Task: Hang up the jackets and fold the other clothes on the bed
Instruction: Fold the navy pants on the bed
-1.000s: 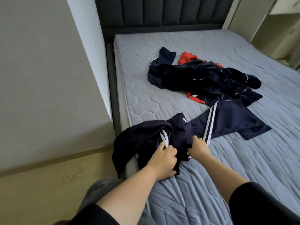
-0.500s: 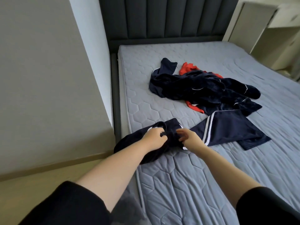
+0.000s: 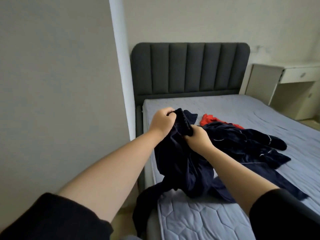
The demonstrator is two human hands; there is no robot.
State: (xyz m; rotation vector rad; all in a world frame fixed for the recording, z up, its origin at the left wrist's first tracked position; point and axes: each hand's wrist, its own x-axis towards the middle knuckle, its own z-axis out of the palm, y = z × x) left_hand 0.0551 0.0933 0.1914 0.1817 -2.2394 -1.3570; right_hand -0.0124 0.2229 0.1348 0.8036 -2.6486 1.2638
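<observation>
Fingers (image 3: 170,113) of the left hand (image 3: 161,122) and right hand (image 3: 197,138) grip the bunched waistband of dark navy fabric trousers (image 3: 181,163), held above the grey quilted bed (image 3: 199,220).

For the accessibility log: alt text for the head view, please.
The left hand and right hand grip the bunched top edge of a navy garment held up over the grey mattress. Behind it lies a pile of navy and red clothes, before a dark padded headboard.

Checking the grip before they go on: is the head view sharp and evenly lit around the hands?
Head view: soft even light, no glare; left hand and right hand slightly soft, both gripping the navy garment; its dark folds lose detail; wide-angle stretch at the edges.
</observation>
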